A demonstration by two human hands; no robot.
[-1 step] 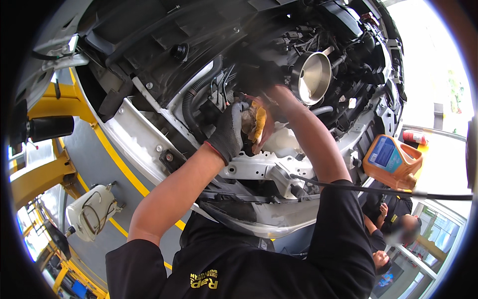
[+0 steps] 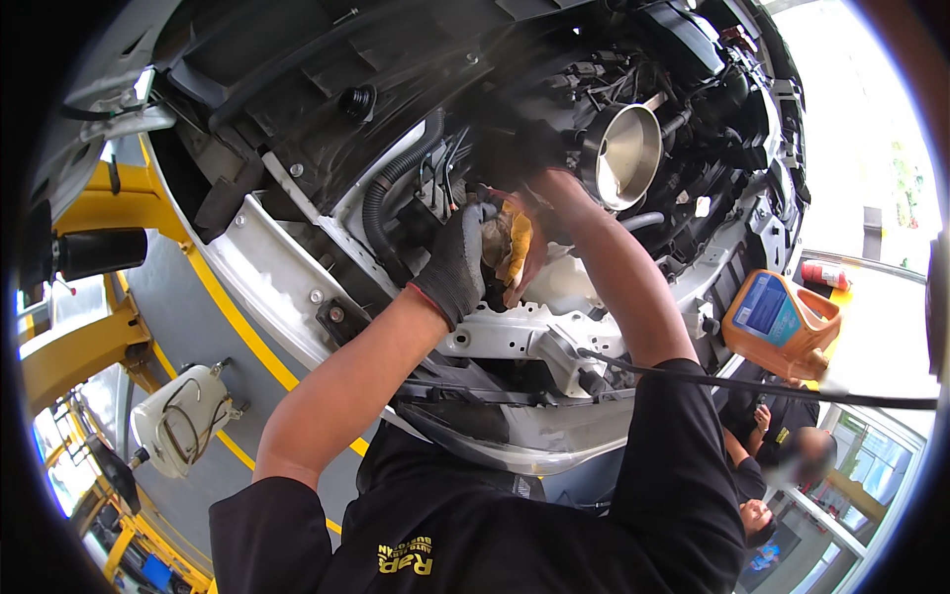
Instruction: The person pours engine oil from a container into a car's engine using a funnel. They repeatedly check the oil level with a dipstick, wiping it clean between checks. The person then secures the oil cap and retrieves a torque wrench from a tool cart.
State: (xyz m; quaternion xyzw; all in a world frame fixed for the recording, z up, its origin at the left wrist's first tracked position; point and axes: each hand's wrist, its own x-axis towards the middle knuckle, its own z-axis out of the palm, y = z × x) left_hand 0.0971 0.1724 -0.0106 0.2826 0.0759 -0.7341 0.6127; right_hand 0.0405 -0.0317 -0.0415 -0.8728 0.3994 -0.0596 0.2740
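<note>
My left hand [image 2: 457,259], in a dark grey knit glove with a red cuff, is closed around a crumpled yellow and brownish rag [image 2: 517,247] inside the open engine bay. My right hand [image 2: 522,150], also in a dark glove, reaches farther in beyond the rag; it is smeared and blends into a dark blur, so its fingers cannot be made out. Just right of it sits a round metal funnel [image 2: 634,156] among the engine parts. Beside my left hand runs a black corrugated hose [image 2: 375,213]. A whitish plastic tank [image 2: 562,282] lies under my right forearm.
An orange jug [image 2: 782,322] stands at the right, near a red bottle [image 2: 823,273]. A black cable [image 2: 752,380] crosses above my right sleeve. The white front crossmember [image 2: 495,335] lies nearest me. Yellow lift arms [image 2: 89,346] are at left. Other people [image 2: 757,515] are at lower right.
</note>
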